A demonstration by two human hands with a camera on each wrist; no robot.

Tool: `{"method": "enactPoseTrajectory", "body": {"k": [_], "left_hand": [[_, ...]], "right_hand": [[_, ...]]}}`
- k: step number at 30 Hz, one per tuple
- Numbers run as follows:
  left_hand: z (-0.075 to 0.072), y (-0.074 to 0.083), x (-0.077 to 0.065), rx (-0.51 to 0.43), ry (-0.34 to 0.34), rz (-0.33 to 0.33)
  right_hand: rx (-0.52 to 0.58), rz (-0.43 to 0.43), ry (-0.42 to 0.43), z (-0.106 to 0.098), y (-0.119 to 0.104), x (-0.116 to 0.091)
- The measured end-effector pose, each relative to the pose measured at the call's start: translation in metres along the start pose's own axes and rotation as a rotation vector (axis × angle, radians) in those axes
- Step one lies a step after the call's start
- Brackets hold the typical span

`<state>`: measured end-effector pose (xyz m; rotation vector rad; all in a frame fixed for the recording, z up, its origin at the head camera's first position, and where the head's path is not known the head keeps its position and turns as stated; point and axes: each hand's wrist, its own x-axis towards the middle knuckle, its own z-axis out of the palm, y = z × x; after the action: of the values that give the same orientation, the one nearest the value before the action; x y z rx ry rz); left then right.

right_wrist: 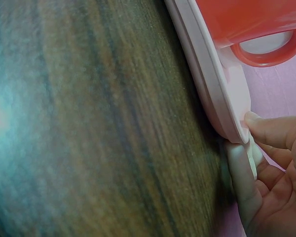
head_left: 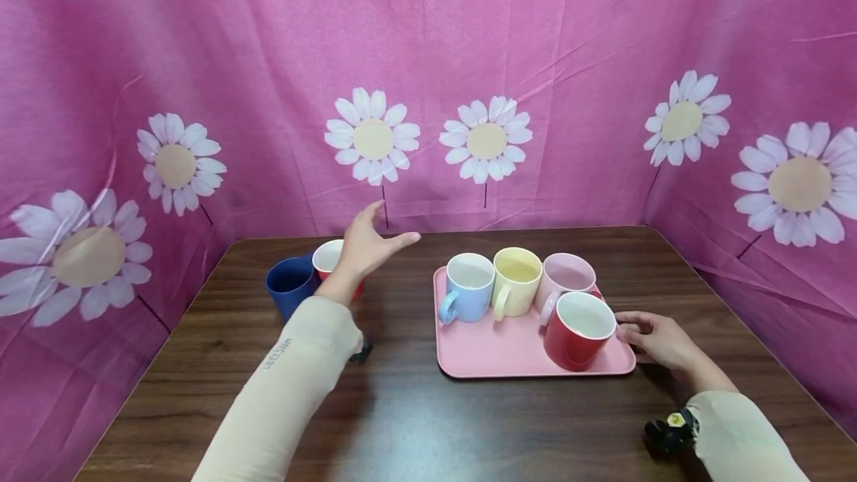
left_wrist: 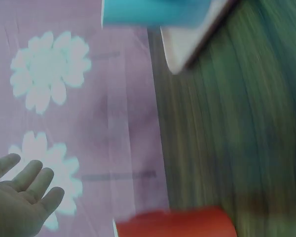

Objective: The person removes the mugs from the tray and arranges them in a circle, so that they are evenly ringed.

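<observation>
My left hand is raised at the left, thumb and fingers spread with nothing between them. In the head view it overlaps a red mug with a white inside; a dark blue mug stands beside that. My right hand pinches the right edge of a pink tray, its thumb on the rim and a finger below. On the tray stand a light blue mug, a yellow mug and a pink mug in a row. A red mug sits in front, near the right hand.
The tray lies on a dark wooden table, right of the middle. A pink cloth printed with white daisies hangs along the back and both sides of the table. A wide stretch of tabletop separates the left mugs from the tray.
</observation>
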<state>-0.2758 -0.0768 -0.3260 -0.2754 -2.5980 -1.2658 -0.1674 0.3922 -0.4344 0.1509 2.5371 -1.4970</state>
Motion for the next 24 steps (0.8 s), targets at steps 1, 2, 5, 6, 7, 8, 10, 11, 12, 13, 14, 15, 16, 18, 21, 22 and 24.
{"method": "enactPoseTrajectory", "body": {"k": [1,2,5,6,7,8,10,11,12,13,14,15,16,18,21,22,24], "left_hand": [[0.005,0.005,0.0,-0.008,-0.008,0.008],[0.01,0.011,0.0,-0.016,-0.016,0.014],[0.025,0.026,-0.001,-0.028,-0.034,0.026],[0.031,0.03,-0.001,-0.03,-0.041,0.029],[0.035,0.034,-0.001,-0.028,-0.048,0.033],[0.04,0.038,-0.002,-0.026,-0.056,0.035],[0.049,0.046,-0.004,-0.014,-0.074,0.039],[0.054,0.05,-0.005,-0.009,-0.083,0.043],[0.058,0.053,-0.006,0.001,-0.091,0.047],[0.062,0.057,-0.007,0.012,-0.1,0.052],[0.065,0.061,-0.009,0.023,-0.11,0.055],[0.069,0.064,-0.01,0.037,-0.118,0.063],[0.073,0.067,-0.012,0.044,-0.126,0.069],[0.081,0.074,-0.015,0.059,-0.143,0.084],[0.092,0.082,-0.022,0.065,-0.165,0.109],[0.096,0.085,-0.024,0.065,-0.172,0.111],[0.103,0.09,-0.029,0.063,-0.188,0.125]], "right_hand": [[0.001,-0.001,0.0,0.0,0.0,0.0],[0.003,-0.002,0.0,0.0,0.0,0.0],[0.009,-0.006,0.0,0.0,0.001,0.001],[0.013,-0.005,0.003,0.0,0.001,0.001],[0.011,-0.007,0.001,0.0,0.002,0.002],[0.012,-0.008,0.001,0.0,0.002,0.002],[0.012,-0.006,0.007,0.0,0.002,0.002],[0.012,-0.007,0.006,0.0,0.002,0.002],[0.011,-0.008,0.007,0.0,0.002,0.002],[0.007,-0.011,0.003,0.0,0.002,0.002],[0.008,-0.01,0.005,0.0,0.002,0.002],[0.008,-0.01,0.005,0.0,0.002,0.003],[0.013,-0.003,0.01,0.0,0.002,0.003],[0.01,-0.007,0.006,0.0,0.002,0.003],[0.01,-0.004,0.007,0.0,0.002,0.003],[0.011,-0.003,0.009,0.001,0.002,0.002],[0.011,-0.009,0.006,0.001,0.002,0.002]]}}
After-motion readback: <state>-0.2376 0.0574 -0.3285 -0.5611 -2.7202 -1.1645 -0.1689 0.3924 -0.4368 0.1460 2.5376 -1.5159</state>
